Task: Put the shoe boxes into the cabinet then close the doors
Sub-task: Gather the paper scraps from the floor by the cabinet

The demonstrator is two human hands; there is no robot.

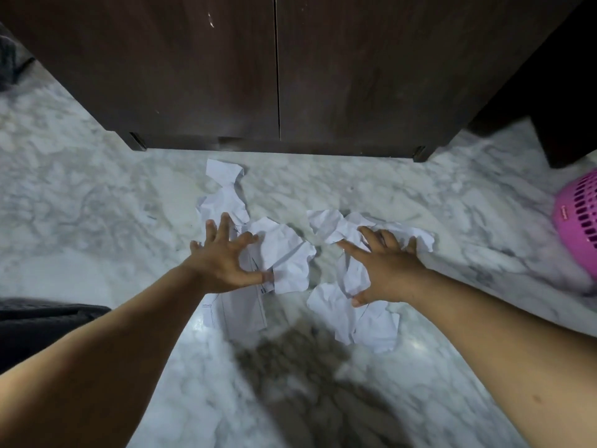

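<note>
A dark brown wooden cabinet (274, 69) stands ahead with both doors shut along a thin middle seam. No shoe box is in view. Several crumpled white paper sheets lie on the marble floor in front of it. My left hand (223, 257) is spread over the left heap of paper (284, 253), fingers splayed and bent, touching the sheets. My right hand (384, 263) is spread over the right heap of paper (349, 305), fingers reaching across it, thumb at its lower side.
A pink perforated plastic basket (578, 218) sits on the floor at the right edge. Dark cloth (38, 324) lies at the left edge. White and grey marble floor (97, 202) surrounds the papers. A dark piece of furniture (565, 118) stands right of the cabinet.
</note>
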